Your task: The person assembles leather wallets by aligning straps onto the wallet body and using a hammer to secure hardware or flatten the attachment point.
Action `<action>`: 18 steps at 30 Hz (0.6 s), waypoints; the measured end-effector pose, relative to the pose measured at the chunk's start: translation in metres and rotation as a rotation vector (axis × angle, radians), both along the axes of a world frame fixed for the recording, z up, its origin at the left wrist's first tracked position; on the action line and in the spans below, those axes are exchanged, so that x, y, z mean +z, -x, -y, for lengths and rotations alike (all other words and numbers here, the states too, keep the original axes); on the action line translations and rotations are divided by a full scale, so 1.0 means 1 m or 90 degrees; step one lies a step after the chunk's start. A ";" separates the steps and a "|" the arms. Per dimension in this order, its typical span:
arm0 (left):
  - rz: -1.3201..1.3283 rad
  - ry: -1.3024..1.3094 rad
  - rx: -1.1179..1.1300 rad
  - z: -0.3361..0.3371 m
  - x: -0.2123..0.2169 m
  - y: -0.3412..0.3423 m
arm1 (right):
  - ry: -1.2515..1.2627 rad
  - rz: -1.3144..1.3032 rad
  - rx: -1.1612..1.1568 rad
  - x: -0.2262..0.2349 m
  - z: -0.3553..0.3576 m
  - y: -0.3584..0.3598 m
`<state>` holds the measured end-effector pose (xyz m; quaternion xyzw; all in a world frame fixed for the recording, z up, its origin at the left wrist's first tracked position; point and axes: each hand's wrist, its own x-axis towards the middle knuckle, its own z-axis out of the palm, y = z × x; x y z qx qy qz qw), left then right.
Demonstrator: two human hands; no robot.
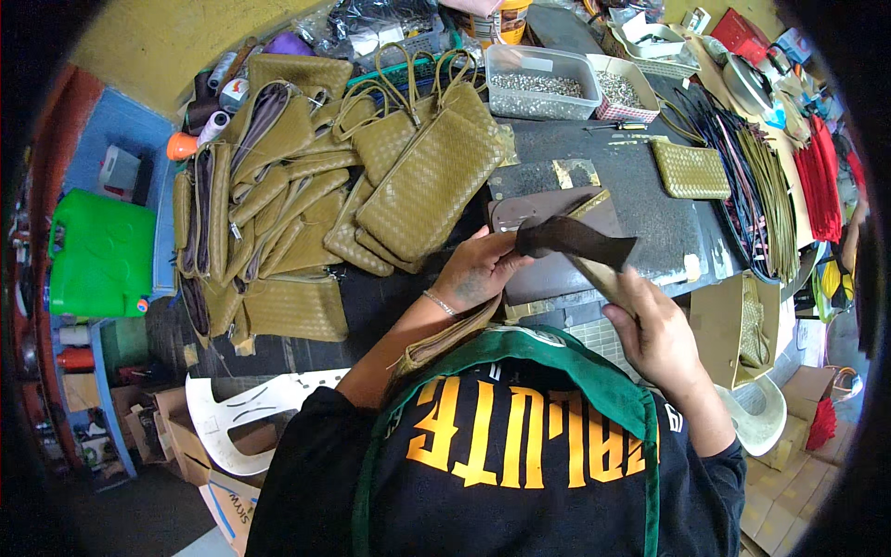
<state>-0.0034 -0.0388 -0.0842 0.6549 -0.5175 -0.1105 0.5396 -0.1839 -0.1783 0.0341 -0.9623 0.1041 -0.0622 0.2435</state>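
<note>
My right hand (654, 325) is closed round the pale wooden handle of a hammer (580, 243). Its dark head, with a round face at one end and a flared blade at the other, is over a brown slab (543, 206) on the worktable. My left hand (478, 269) is closed just beside the round face; the hammer head hides its fingertips and whatever they pinch. Past the head, a narrow olive strip (590, 202) shows above the slab. Between my left forearm and my body is an olive pouch (450, 342), partly covered by the apron.
Olive woven pouches (432, 186) are heaped at the left. Behind stand a clear tub (543, 85) and a checkered box (620, 88) of small metal pieces. One pouch (691, 169) lies at the right, near bundled straps (766, 195). A green jerrycan (102, 255) stands far left.
</note>
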 end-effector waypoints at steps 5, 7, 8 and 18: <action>0.031 -0.080 0.036 -0.002 -0.003 0.000 | -0.030 0.180 0.003 0.020 0.015 -0.010; 0.043 -0.061 0.048 -0.004 -0.005 0.000 | -0.289 0.254 -0.168 0.050 0.015 0.000; 0.028 -0.035 0.045 -0.005 -0.005 0.000 | -0.328 0.309 -0.103 0.063 0.023 0.002; 0.043 -0.053 0.037 -0.001 -0.001 0.000 | -0.020 0.069 0.007 0.007 0.002 -0.006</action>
